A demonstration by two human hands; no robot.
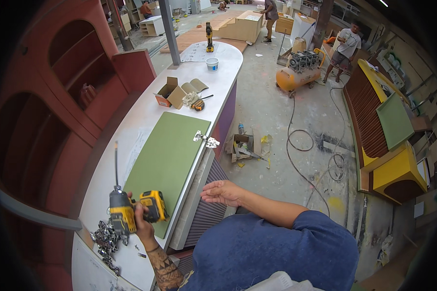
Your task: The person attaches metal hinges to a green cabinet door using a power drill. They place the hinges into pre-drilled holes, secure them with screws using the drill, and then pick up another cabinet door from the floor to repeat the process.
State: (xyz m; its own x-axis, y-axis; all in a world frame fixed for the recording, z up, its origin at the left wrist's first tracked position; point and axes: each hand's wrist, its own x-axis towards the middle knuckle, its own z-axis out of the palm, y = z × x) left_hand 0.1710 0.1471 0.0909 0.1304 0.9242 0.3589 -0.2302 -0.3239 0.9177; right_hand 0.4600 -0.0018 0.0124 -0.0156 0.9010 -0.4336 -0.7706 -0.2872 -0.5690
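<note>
My left hand (142, 222) is wrapped round the grip of a yellow and black cordless driver (122, 213), whose long bit points away from me. The driver is over the near left part of a green panel (166, 148) that lies flat on the white countertop. At the panel's right edge sits a metal cabinet hinge (199, 136), partly reaching past the edge. My right hand (222, 193) is held out beside the counter with its fingers stretched, and no object shows in it. A pile of metal hinges (105, 238) lies near the driver.
Farther along the countertop (145, 127) are an open cardboard box (170, 92), a tape measure (197, 105), a white tub (212, 64) and another driver (209, 38). Red arched shelving (75, 48) stands left. An orange compressor (296, 75) and its hose occupy the right floor; people stand beyond.
</note>
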